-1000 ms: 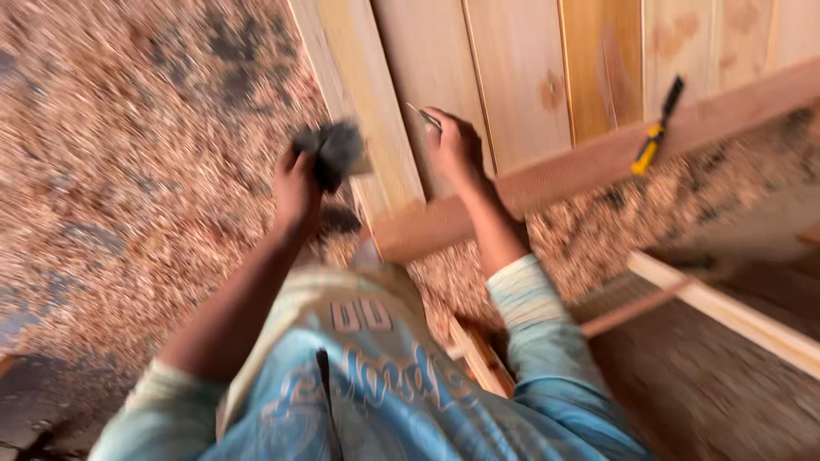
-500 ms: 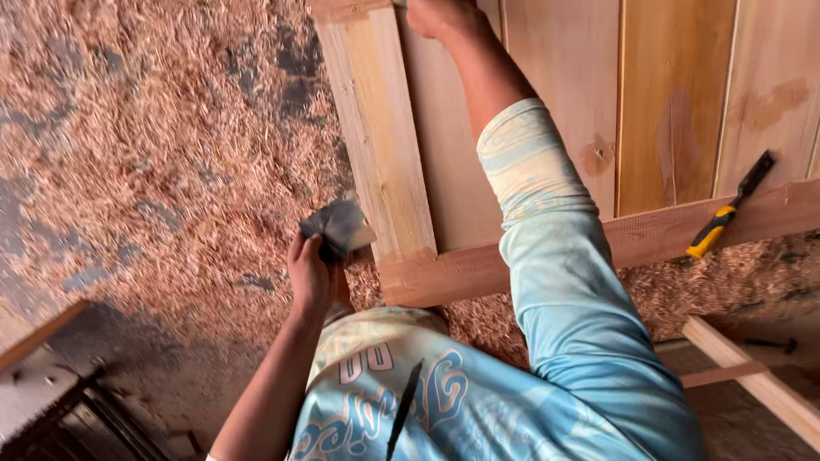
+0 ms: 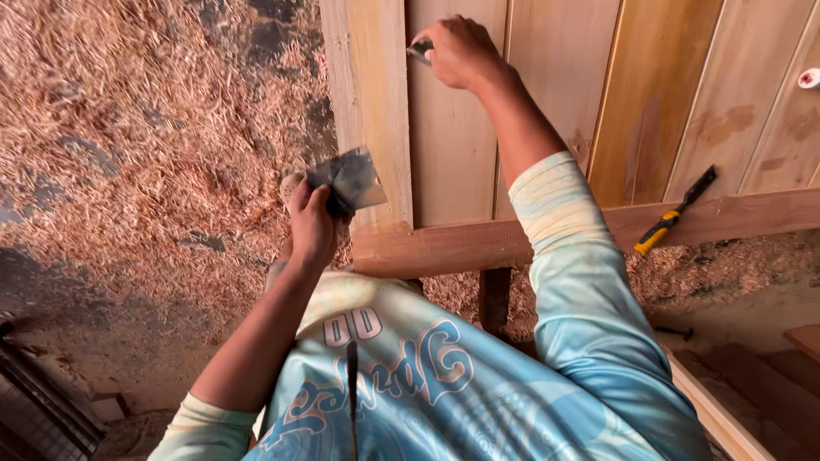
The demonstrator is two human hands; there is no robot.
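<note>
My left hand grips a dark flat square piece, held just left of the pale side rail of a wooden panel. With my arm stretched forward, my right hand holds a small metal blade tool against the seam between that rail and the adjoining plank. The panel has several vertical planks and rests on a reddish cross beam.
Wood shavings cover the floor to the left. A chisel with a yellow and black handle lies on the cross beam at right. A small white object sits at the right edge. Loose boards lie at lower right.
My right hand has reached farther up the panel to the seam, the metal tool still in it. My left hand keeps the dark piece beside the rail. The view has shifted closer.
</note>
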